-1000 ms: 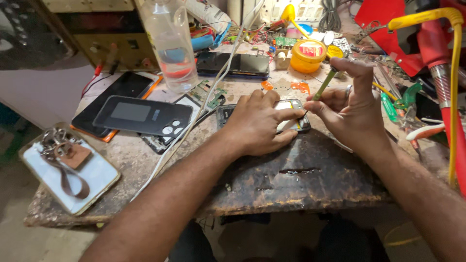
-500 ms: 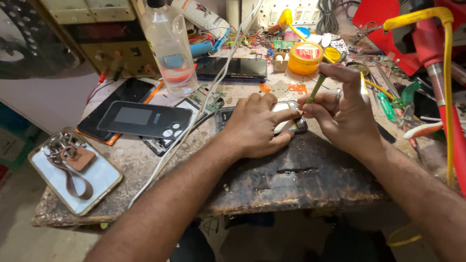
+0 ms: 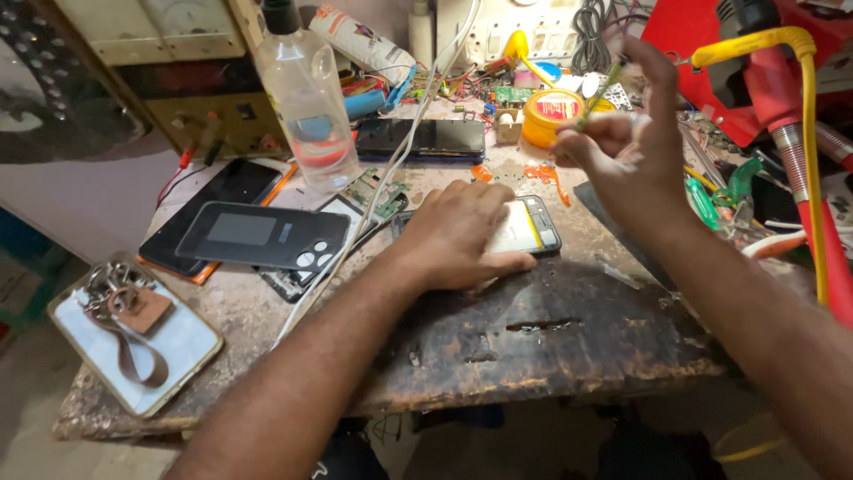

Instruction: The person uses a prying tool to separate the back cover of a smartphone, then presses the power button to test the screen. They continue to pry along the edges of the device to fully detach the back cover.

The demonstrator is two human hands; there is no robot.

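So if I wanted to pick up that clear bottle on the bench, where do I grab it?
Probably take the clear bottle around its straight middle, coming from the front left. It stands upright, its body is round and even there, and a white cable runs close along its right side.

yellow tin (image 3: 557,116) | red hose (image 3: 813,213) | clear bottle (image 3: 306,98) | dark worn bench (image 3: 551,338)

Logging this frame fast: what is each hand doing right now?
Left hand: open, resting flat on the opened phone.
Right hand: closed, holding a thin tool, raised above the bench.
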